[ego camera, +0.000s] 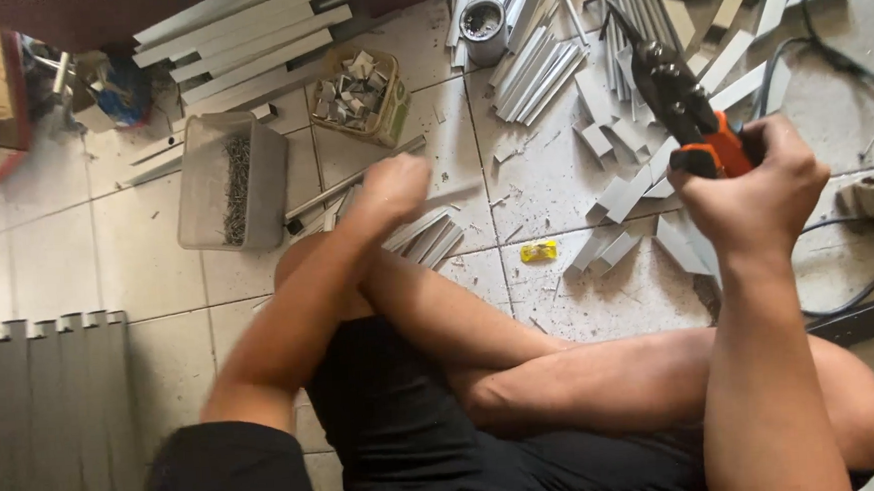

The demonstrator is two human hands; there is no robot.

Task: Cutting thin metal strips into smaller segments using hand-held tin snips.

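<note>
Head view looks straight down on a person sitting cross-legged on a tiled floor [149, 271], and I read the right hand [753, 194] as clenched around the orange-and-black handles of a pair of metal snips [684, 113], whose dark jaws point up and away over a scatter of cut aluminium profile pieces [624, 191]. I judge the snips stiff and fairly heavy for their size, front-weighted at the steel head, so the rubbery handle sleeves are the right place for the grip, well back from the blades. The left hand [391, 188] is blurred; it hovers over a small bundle of short profile offcuts [427, 238] by the knee, and I cannot tell whether its grip is closed on one or released. Those offcuts look light, rigid and thin-walled, probably with sharp cut ends, so I would pinch one along its flat sides rather than at an end. Beyond the left hand stand a clear plastic tray of nails [234, 181] and a small tub of cut pieces [357, 95].
</note>
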